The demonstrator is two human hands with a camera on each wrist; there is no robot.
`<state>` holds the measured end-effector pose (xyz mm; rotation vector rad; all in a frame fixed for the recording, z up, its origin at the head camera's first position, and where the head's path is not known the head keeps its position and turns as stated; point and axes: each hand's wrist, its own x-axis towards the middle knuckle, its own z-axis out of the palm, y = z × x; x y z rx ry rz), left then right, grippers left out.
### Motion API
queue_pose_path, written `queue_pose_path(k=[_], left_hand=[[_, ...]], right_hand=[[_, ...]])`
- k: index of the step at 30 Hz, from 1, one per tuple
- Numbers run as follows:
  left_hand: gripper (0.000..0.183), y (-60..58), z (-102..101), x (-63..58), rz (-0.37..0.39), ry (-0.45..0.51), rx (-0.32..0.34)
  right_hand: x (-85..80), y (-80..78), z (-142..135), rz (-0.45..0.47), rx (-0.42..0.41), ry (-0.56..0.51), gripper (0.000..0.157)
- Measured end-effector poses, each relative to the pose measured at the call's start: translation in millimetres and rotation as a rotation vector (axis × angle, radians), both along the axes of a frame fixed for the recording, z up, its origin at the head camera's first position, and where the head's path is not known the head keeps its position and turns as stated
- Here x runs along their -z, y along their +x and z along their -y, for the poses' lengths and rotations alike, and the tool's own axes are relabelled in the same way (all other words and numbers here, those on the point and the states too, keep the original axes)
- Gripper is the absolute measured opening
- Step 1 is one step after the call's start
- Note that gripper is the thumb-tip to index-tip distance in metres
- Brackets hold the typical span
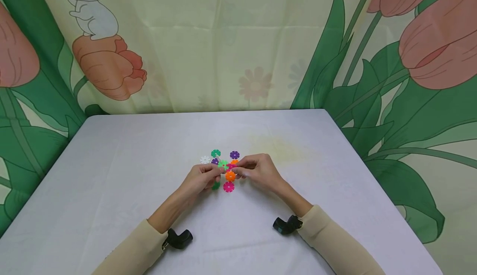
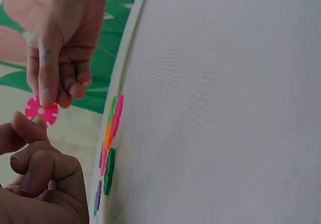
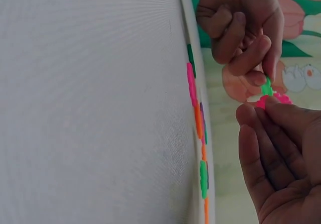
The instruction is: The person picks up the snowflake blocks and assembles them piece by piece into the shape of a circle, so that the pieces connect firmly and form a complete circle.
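My left hand (image 1: pixel 201 177) pinches a light green notched plastic disc (image 3: pixel 267 89) between thumb and forefinger. A pink notched disc (image 2: pixel 42 111) is pinched by my right hand (image 1: pixel 262 170), thumb on its face. The two discs meet edge to edge in the right wrist view, the green one upright against the pink. Both hands hold them above the tabletop, fingertips close together. Below and around lie loose discs: an orange one (image 1: pixel 230 176), another pink one (image 1: pixel 229 186) and a dark green one (image 1: pixel 215 186) partly behind the left fingers.
Beyond the hands on the white-covered table (image 1: pixel 149 142) lie a white disc (image 1: pixel 205 159), a green disc (image 1: pixel 215 153) and a purple disc (image 1: pixel 234 155). A printed curtain (image 1: pixel 186 59) hangs behind the table's far edge. Black wrist cameras (image 1: pixel 179 239) sit at both cuffs.
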<state>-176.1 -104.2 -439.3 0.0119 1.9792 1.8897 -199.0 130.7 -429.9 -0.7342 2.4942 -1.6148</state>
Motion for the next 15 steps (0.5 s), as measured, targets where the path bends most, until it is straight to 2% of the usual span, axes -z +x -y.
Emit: queue_pose_path(k=[8,12,15], left_hand=[[0.030,0.5,-1,0.3,0.015,0.031,-0.040],[0.031,0.5,-2,-1.3,0.023,0.021,-0.082],[0.032,-0.1,-2,-2.7,0.027,0.007,-0.113]], right_hand=[[0.7,-0.6,1,0.000,-0.025,0.014,0.011],[-2.5,-4.8,-5,0.008,-0.068,0.069,0.017],[-5.5,-11.2,-14,0.026,-0.054,0.126,0.020]])
